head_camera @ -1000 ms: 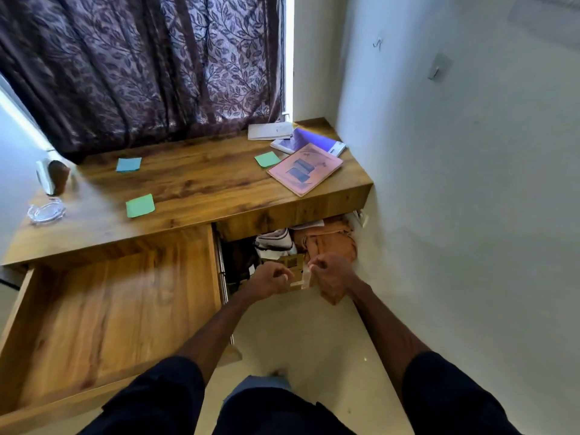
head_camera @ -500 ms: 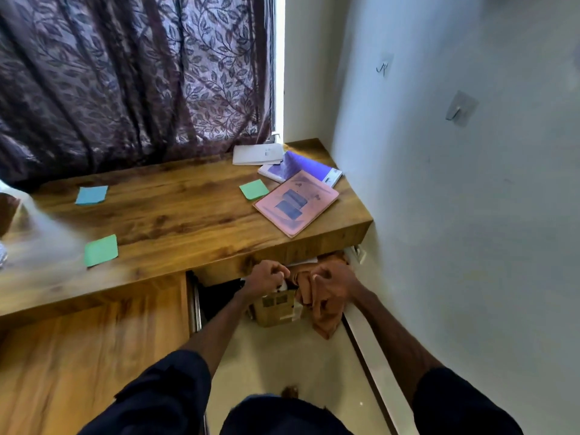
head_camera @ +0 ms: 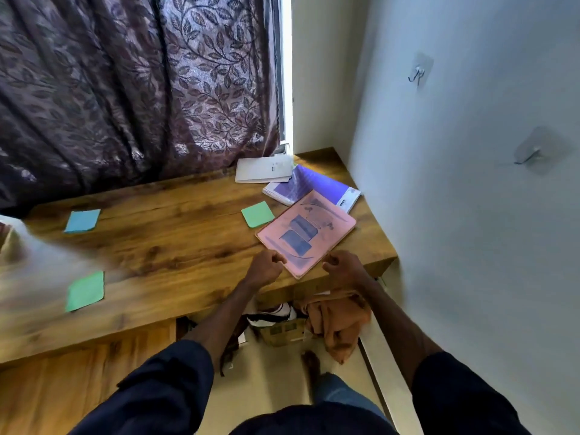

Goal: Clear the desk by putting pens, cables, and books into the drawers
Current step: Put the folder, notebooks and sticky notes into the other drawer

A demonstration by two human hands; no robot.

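Observation:
A pink book (head_camera: 306, 233) lies at the right end of the wooden desk (head_camera: 175, 246), its near corner close to the front edge. Behind it are a purple book (head_camera: 317, 186) and a white booklet (head_camera: 265, 169). My left hand (head_camera: 266, 266) is over the desk at the pink book's left near edge, fingers curled, with nothing in it. My right hand (head_camera: 342, 266) hovers at the book's near right edge with loosely curved fingers, also empty. Whether either hand touches the book is unclear.
Green sticky notes (head_camera: 257, 214) (head_camera: 85, 291) and a blue one (head_camera: 82, 220) lie on the desk. An open wooden drawer (head_camera: 78, 381) juts out at lower left. Under the desk sit a cardboard box (head_camera: 282, 331) and orange cloth (head_camera: 339, 321). The wall is close on the right.
Both hands have risen from the box and cloth under the desk to the desktop by the pink book. The small pale thing they held is gone from view.

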